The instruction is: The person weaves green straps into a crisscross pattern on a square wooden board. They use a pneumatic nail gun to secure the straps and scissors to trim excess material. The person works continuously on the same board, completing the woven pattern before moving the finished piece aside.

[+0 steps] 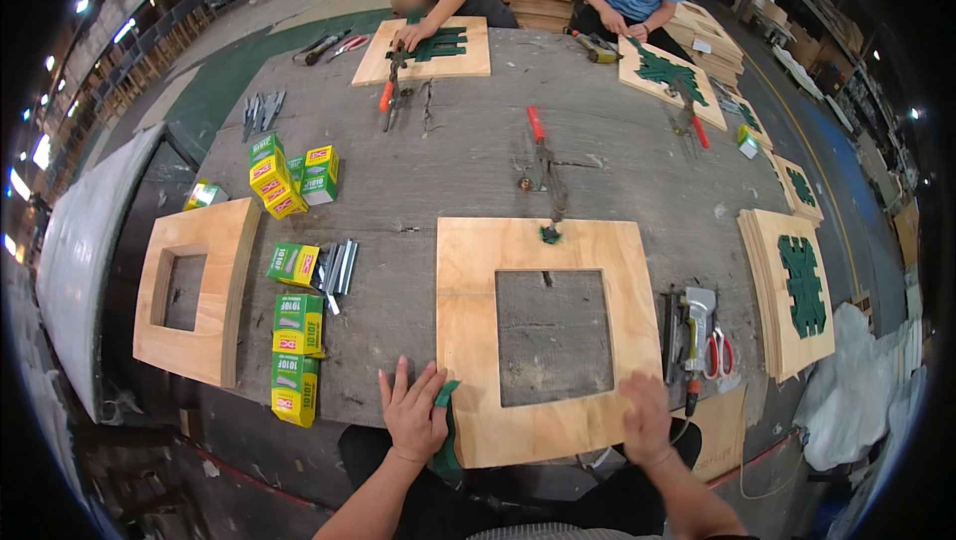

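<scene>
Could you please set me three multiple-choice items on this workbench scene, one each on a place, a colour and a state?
1. Where do the red-handled scissors lie?
A. right of the square plywood frame
B. inside its opening
C. on the small boxes

2. What colour is the strip under the left hand?
A. red
B. green
C. white

3. How is the right hand placed?
A. lifting a stapler
B. raised off the bench
C. resting on the frame's near edge

Answers: 1 A, they lie beside the staple gun to its right; 2 B, green shows by the fingers; 3 C, it lies on the wood, though blurred.
</scene>
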`<action>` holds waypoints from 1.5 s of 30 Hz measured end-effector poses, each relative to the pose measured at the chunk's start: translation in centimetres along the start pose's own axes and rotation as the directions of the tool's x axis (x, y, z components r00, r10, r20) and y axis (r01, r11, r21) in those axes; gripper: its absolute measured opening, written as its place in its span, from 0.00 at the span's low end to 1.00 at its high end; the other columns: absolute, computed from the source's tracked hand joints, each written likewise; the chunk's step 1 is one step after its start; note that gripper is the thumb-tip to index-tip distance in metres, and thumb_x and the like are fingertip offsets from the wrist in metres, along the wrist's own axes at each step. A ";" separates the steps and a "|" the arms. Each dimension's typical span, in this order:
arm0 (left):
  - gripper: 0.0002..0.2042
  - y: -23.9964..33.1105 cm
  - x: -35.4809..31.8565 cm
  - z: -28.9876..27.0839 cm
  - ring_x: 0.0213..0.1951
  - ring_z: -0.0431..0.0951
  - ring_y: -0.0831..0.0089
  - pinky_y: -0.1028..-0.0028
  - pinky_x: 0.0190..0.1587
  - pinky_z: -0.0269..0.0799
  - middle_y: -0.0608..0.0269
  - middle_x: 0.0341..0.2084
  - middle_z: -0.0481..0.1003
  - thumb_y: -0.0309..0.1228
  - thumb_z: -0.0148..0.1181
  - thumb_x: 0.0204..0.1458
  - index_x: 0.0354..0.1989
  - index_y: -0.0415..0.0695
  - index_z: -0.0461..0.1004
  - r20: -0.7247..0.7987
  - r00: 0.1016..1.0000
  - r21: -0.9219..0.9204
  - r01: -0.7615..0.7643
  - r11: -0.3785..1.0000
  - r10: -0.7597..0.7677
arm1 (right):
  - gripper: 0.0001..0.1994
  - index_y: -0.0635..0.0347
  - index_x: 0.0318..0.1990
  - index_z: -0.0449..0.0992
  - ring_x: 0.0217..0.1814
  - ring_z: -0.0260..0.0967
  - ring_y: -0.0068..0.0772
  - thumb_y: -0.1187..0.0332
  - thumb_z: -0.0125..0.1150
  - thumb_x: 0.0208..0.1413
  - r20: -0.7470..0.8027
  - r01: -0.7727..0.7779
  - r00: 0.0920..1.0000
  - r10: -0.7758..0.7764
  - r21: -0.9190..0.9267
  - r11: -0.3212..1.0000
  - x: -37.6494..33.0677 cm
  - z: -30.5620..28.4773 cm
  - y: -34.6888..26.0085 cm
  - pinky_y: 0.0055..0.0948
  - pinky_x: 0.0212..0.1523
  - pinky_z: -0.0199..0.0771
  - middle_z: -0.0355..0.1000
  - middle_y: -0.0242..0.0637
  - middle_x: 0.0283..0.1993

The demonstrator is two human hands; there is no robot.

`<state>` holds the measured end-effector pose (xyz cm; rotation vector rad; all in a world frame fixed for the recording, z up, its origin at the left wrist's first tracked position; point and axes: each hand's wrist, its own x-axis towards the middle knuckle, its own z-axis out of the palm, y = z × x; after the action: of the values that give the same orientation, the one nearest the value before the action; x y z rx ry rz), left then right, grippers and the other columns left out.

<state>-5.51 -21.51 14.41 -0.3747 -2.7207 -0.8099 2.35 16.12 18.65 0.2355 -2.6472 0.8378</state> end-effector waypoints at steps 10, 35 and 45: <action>0.18 1.0 0.8 0.4 0.69 0.66 0.43 0.42 0.76 0.37 0.60 0.58 0.79 0.31 0.57 0.57 0.57 0.50 0.78 -0.001 1.000 0.023 -0.031 0.999 0.031 | 0.18 0.59 0.51 0.78 0.67 0.66 0.53 0.60 0.59 0.56 -0.132 -0.072 0.990 0.053 -0.143 0.987 -2.8 2.2 -0.1 0.61 0.73 0.50 0.73 0.42 0.56; 0.19 11.3 -6.0 -15.7 0.46 0.83 0.74 0.74 0.50 0.78 0.56 0.47 0.83 0.34 0.49 0.72 0.64 0.34 0.71 0.439 0.872 -0.765 0.488 0.421 -0.215 | 0.12 0.60 0.49 0.78 0.62 0.68 0.51 0.66 0.61 0.60 -0.241 -0.106 0.966 0.098 -0.021 0.994 -2.7 2.1 -0.1 0.50 0.66 0.61 0.73 0.46 0.56; 0.19 17.3 -2.7 -15.3 0.48 0.83 0.64 0.66 0.52 0.80 0.51 0.49 0.81 0.34 0.49 0.72 0.63 0.32 0.70 0.433 0.900 -0.868 0.430 0.250 -0.045 | 0.14 0.61 0.45 0.82 0.34 0.78 0.39 0.62 0.72 0.57 0.475 -0.330 0.879 -0.042 0.670 0.665 -7.5 3.9 -14.1 0.37 0.37 0.74 0.80 0.42 0.34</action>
<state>5.46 -16.60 34.35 -0.2938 -2.1286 -2.7289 11.88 2.81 20.21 0.4643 -2.5668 2.1482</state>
